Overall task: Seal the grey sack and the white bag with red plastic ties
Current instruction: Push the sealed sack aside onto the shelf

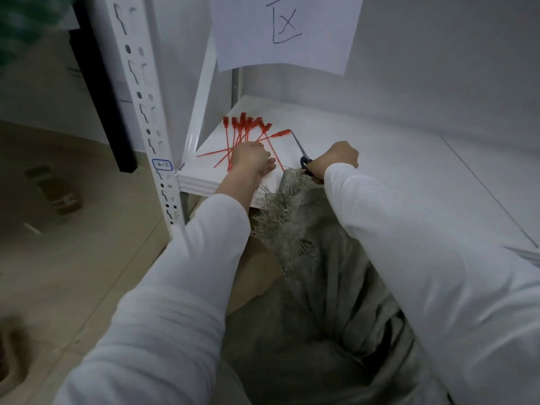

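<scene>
The grey sack [318, 302] stands on the floor below the shelf, its frayed gathered top [287, 200] reaching up to the shelf edge. Several red plastic ties [242, 133] lie fanned out on the white shelf [365, 159]. My left hand [252, 159] rests on the lower ends of the ties, fingers curled over them. My right hand [339, 159] is shut on the black handles of a pair of scissors [302, 154], blades pointing up-left toward one tie. No white bag is in view.
A white slotted shelf upright [146, 112] stands left of my left arm, with a blue label on it. A sheet of paper [283, 30] with handwriting hangs above the shelf. A dark post and tiled floor with blurred items lie to the left.
</scene>
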The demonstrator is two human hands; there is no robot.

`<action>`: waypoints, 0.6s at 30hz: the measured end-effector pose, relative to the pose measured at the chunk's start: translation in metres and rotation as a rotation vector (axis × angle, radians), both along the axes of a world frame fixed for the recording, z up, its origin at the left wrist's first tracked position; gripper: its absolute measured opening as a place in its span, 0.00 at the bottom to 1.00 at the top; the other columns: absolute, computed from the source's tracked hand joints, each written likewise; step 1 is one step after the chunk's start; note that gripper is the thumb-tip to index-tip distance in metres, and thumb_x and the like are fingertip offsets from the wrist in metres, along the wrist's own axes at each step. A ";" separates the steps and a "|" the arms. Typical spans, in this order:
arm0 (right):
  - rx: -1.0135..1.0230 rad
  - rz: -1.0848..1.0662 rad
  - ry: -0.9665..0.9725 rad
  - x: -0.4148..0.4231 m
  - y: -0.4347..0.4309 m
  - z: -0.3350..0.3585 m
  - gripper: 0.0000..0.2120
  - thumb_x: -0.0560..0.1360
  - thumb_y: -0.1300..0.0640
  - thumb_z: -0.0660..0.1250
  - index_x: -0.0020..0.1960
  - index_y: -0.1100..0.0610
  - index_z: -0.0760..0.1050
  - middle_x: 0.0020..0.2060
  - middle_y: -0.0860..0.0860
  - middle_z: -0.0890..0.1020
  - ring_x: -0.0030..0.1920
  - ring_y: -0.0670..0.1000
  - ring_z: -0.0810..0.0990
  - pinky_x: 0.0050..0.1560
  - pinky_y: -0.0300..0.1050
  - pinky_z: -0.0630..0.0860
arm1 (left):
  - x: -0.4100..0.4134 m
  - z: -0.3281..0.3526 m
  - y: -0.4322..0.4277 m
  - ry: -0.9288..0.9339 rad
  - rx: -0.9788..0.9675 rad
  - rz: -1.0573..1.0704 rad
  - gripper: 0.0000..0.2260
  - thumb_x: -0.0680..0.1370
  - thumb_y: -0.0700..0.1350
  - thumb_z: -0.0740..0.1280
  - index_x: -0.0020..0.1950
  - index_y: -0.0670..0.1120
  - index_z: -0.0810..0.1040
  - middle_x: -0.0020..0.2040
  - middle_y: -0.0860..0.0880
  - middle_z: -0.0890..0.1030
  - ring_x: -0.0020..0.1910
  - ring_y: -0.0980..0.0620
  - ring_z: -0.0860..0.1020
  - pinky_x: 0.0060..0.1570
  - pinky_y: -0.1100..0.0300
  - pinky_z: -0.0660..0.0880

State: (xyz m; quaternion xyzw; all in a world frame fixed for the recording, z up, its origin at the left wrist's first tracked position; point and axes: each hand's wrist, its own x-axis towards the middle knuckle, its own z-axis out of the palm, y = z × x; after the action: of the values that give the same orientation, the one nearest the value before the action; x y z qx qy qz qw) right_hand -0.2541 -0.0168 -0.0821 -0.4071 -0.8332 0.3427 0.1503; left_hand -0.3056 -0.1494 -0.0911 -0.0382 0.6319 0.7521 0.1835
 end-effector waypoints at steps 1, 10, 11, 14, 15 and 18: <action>-0.004 -0.008 0.009 -0.002 0.001 -0.002 0.18 0.62 0.51 0.81 0.37 0.58 0.73 0.42 0.55 0.84 0.39 0.56 0.85 0.42 0.48 0.83 | -0.003 -0.001 0.003 0.029 -0.041 -0.032 0.16 0.82 0.33 0.53 0.69 0.36 0.69 0.52 0.40 0.78 0.54 0.41 0.79 0.43 0.58 0.78; -0.004 -0.035 0.005 0.002 0.017 0.000 0.23 0.61 0.46 0.82 0.36 0.57 0.71 0.43 0.51 0.80 0.40 0.49 0.78 0.37 0.39 0.73 | -0.023 0.001 0.017 0.159 -0.194 -0.069 0.18 0.81 0.48 0.60 0.68 0.40 0.70 0.50 0.47 0.75 0.48 0.52 0.73 0.53 0.58 0.71; 0.006 -0.015 0.000 0.003 0.018 -0.001 0.20 0.62 0.47 0.81 0.38 0.58 0.75 0.44 0.51 0.81 0.41 0.49 0.78 0.39 0.39 0.74 | -0.022 0.002 0.014 0.165 -0.207 -0.062 0.18 0.81 0.48 0.60 0.69 0.40 0.70 0.56 0.46 0.76 0.54 0.50 0.74 0.60 0.56 0.71; -0.014 0.047 0.070 0.011 0.019 -0.004 0.17 0.63 0.52 0.80 0.47 0.61 0.83 0.46 0.53 0.84 0.44 0.51 0.83 0.45 0.41 0.79 | -0.026 -0.003 0.011 0.252 -0.229 -0.107 0.20 0.80 0.51 0.59 0.70 0.45 0.71 0.69 0.46 0.72 0.67 0.48 0.71 0.69 0.50 0.67; -0.012 0.066 0.097 0.019 0.019 -0.005 0.15 0.64 0.53 0.80 0.47 0.60 0.84 0.46 0.53 0.85 0.45 0.51 0.83 0.46 0.41 0.79 | -0.028 -0.007 0.010 0.279 -0.236 -0.116 0.22 0.77 0.54 0.60 0.69 0.47 0.71 0.70 0.49 0.72 0.69 0.50 0.70 0.71 0.49 0.65; 0.071 0.101 0.098 0.061 0.018 -0.013 0.16 0.66 0.51 0.78 0.50 0.55 0.83 0.51 0.52 0.84 0.51 0.51 0.81 0.50 0.37 0.72 | -0.005 -0.001 0.002 0.272 -0.233 -0.113 0.15 0.78 0.49 0.61 0.60 0.44 0.77 0.61 0.46 0.79 0.58 0.50 0.78 0.58 0.54 0.76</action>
State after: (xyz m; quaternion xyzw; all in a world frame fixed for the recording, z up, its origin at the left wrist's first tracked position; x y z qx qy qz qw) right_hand -0.1936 0.0011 -0.0953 -0.3418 -0.8559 0.3397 0.1876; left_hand -0.3110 -0.1470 -0.0916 0.0783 0.7347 0.6606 0.1329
